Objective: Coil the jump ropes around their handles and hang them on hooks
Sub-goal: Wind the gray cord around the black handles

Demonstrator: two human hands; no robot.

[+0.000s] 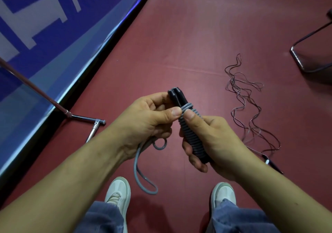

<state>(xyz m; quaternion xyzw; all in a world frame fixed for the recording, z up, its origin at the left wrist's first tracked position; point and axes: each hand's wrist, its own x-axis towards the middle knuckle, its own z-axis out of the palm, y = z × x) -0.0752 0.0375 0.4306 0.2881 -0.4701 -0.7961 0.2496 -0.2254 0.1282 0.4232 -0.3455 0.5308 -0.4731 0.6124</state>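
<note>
Two black jump-rope handles (177, 96) lie side by side, and a grey rope (191, 135) is wound in tight turns around most of their length. My right hand (210, 143) grips the wrapped bundle, thumb pressing on the top turns. My left hand (152, 118) pinches the grey rope at the top of the coil. A loose loop of the grey rope (143, 182) hangs below my left hand toward the floor. A second, thin dark-red jump rope (249, 110) lies tangled on the floor to the right, its black handle (273, 164) near my right forearm.
The floor (188, 35) is dark red. A blue banner (53, 26) with white lettering runs along the left, with a chrome stand leg (84, 118) at its foot. A metal chair base (309, 56) sits at the far right. My white shoes (118, 195) are below.
</note>
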